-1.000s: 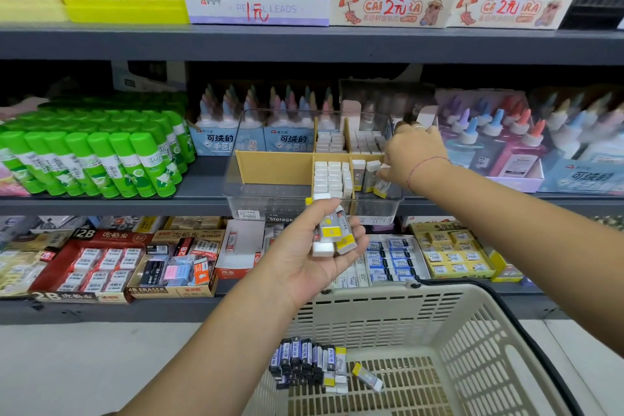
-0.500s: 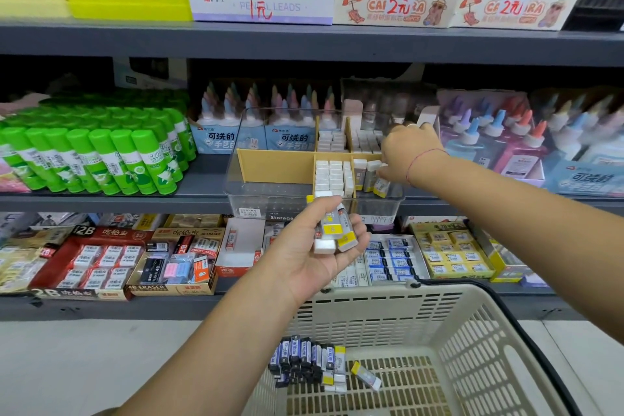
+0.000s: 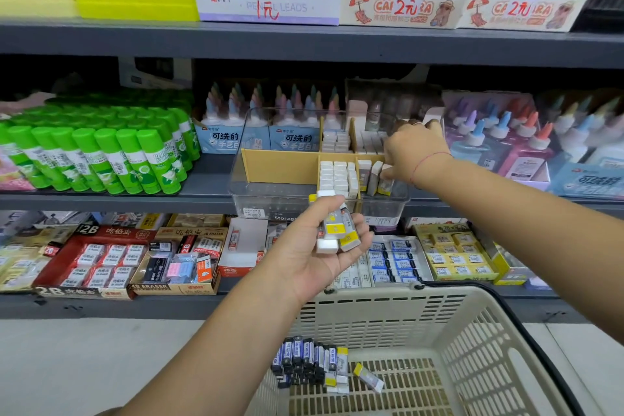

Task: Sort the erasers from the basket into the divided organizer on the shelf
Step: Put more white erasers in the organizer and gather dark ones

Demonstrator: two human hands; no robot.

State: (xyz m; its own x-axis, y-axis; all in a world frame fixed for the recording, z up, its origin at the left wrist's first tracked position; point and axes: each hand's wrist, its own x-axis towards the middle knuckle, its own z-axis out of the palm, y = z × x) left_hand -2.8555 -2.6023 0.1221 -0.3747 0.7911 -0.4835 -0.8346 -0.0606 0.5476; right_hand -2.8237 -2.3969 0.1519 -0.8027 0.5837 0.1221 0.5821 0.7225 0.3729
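Left hand, mid-frame, grips a few block erasers, white with yellow sleeves
Right hand knuckles-up in clear plastic organizer with tan dividers, centre-right; fingertips hidden, can't tell its grip. Loose erasers, mostly blue-sleeved, lie in slotted beige basket, bottom. Glossy green glue sticks stand left of organizer

Up-left of the right hand, a white box reads "PENCIL LEADS" and red "1元"; cream boxes straight above it, "2元". Left of the left hand: red box "2B", brown box "4B ERASER". Organizer just above it: "Storag"
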